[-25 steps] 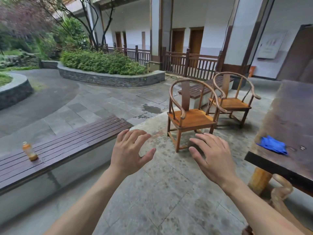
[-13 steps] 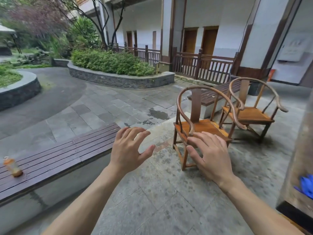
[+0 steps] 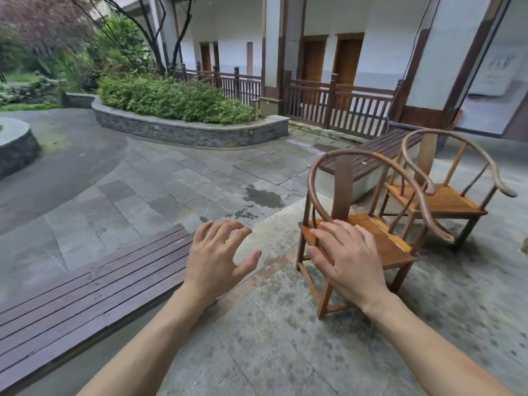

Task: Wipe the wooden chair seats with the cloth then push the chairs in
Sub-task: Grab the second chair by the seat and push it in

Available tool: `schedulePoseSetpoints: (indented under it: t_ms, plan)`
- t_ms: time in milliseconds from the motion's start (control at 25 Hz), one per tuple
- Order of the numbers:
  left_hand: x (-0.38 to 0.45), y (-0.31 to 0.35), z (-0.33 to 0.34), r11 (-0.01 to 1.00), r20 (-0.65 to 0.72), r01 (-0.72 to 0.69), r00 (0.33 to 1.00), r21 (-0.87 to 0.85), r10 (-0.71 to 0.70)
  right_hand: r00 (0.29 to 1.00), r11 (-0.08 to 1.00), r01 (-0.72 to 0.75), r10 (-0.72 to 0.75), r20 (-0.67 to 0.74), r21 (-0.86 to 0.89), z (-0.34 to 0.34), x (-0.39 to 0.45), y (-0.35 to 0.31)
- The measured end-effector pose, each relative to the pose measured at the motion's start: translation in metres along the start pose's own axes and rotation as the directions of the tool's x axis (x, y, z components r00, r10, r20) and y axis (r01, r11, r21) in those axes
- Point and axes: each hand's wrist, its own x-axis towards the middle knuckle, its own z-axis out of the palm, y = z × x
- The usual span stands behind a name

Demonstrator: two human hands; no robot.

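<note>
Your right hand (image 3: 347, 260) hides the near chair (image 3: 380, 238)'s front seat corner. The slatted bench (image 3: 85, 287) runs off the left edge. The wall notice (image 3: 495, 72) is too blurred to read.

Your landmark is the near horseshoe-back chair (image 3: 368, 224), standing on the stone paving (image 3: 257, 338) right of centre. Second horseshoe-back chair (image 3: 448, 190) sits just beside it, behind and to its right. A slatted bench (image 3: 368, 158) lies directly behind the near chair; another slatted bench (image 3: 85, 284) lies well to its left. The curved planter wall (image 3: 188, 132) with shrubs (image 3: 171, 98) is far behind-left, the railing (image 3: 337, 107) behind it. Your right hand (image 3: 345, 261) overlaps the near chair's front-left corner in view; your left hand (image 3: 214, 258) is left of it.
</note>
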Motion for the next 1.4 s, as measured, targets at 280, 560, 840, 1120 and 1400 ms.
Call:
schedulePoseSetpoints:
  t_ms: [280,560,840,1120,1400]
  plan:
    - [0.091,-0.108,0.106,0.999,0.050,0.024,0.998,0.024,-0.026,0.988,0.989,-0.126,0.132,0.080,-0.078,0.106,0.126,0.025]
    - [0.181,-0.175,0.244,0.999,0.117,0.026,0.993,0.038,-0.030,0.983,0.986,-0.154,0.159,0.089,-0.056,0.231,0.225,0.101]
    - [0.296,-0.217,0.370,0.995,0.176,0.065,0.981,0.081,-0.079,0.982,0.989,-0.147,0.150,0.113,-0.032,0.325,0.351,0.212]
    - [0.380,-0.276,0.479,0.993,0.207,0.101,0.972,0.064,-0.112,0.981,0.993,-0.117,0.112,0.159,0.019,0.420,0.468,0.270]
    - [0.477,-0.390,0.622,0.998,0.221,0.054,0.974,0.013,-0.056,0.974,0.985,-0.168,0.170,0.150,-0.024,0.553,0.591,0.323]
